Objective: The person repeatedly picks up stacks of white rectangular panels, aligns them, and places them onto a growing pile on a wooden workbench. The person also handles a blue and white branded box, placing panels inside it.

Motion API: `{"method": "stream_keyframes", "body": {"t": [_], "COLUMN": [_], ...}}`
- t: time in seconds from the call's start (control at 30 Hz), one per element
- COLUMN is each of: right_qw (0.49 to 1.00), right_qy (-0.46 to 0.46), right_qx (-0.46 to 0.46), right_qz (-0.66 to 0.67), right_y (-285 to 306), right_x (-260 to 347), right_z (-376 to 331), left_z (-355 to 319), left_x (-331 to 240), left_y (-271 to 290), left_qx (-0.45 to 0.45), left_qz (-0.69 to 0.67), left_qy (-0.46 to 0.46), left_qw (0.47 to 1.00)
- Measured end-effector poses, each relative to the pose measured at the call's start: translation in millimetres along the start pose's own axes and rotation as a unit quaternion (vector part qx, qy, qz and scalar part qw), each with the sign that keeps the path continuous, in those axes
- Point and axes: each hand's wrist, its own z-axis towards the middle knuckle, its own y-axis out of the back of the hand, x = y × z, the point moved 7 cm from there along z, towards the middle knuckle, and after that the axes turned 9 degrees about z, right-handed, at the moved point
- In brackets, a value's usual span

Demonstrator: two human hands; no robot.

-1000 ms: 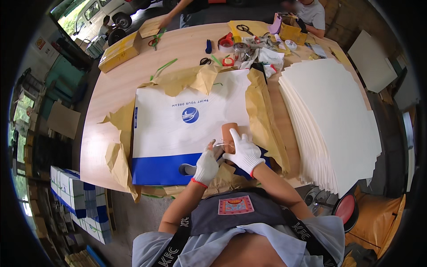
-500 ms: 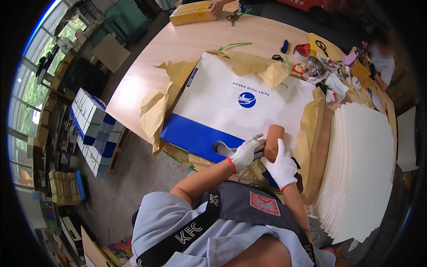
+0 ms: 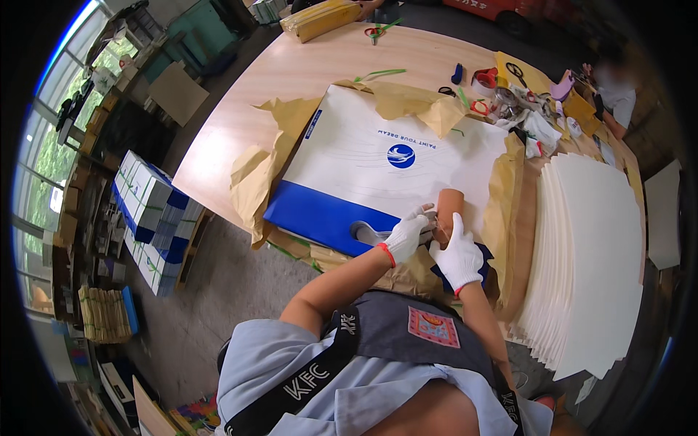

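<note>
A reddish-brown cylinder [image 3: 450,206], like a roll, stands tilted above the right front part of a white and blue printed sheet [image 3: 342,160] that lies on top of a pack. Wrapped around its lower right side is my right hand [image 3: 459,258], in a white glove with a red cuff. Gloved the same way, my left hand [image 3: 407,236] has its fingers drawn together against the cylinder's left side; what they pinch is hidden. A curled greyish strip [image 3: 366,232] loops out beside my left hand over the blue band. Torn brown wrapping paper [image 3: 251,190] surrounds the pack.
Fanned white sheets [image 3: 582,254] cover the table's right side. Tape rolls [image 3: 483,81], black-handled scissors [image 3: 519,73] and wrappings clutter the far right, near another person [image 3: 616,98]. Someone's hand touches a yellow package [image 3: 320,20] at the far edge. Strapped stacks [image 3: 153,196] stand left of the table.
The view has shifted slightly. Both my hands stay at the cylinder, with only a small shift in their hold. The yellow package at the far edge sits a little differently.
</note>
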Motion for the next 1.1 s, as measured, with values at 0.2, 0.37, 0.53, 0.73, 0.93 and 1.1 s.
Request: {"method": "stream_keyframes", "body": {"t": [0.2, 0.37, 0.53, 0.73, 0.93, 1.1], "right_qw": [0.912, 0.938, 0.876, 0.896, 0.927, 0.982], "right_qy": [-0.012, 0.063, -0.040, 0.143, 0.142, 0.144], "right_qx": [0.144, 0.070, 0.119, -0.175, -0.126, -0.053], "right_qz": [0.385, 0.335, 0.467, 0.382, 0.323, 0.111], "right_y": [-1.4, -32.7, -1.4, 76.7, 43.3, 18.4], "right_x": [-26.4, -47.8, -47.8, 0.9, 9.3, 10.1], "right_z": [7.5, -0.2, -10.7, -24.6, -2.4, -2.5], "left_z": [5.7, -0.3, -18.8, -16.7, -36.2, -32.6], "left_x": [7.2, -1.2, 1.1, 14.8, 18.1, 24.6], "left_y": [3.8, -7.9, 20.3, -1.3, -34.3, -24.6], "left_qx": [-0.056, 0.103, 0.126, 0.029, 0.008, 0.004], "left_qz": [0.085, 0.076, -0.107, -0.119, -0.156, -0.168], "left_qy": [-0.111, -0.095, 0.089, -0.029, -0.061, -0.096], "left_qw": [0.989, 0.987, 0.982, 0.992, 0.986, 0.981]}}
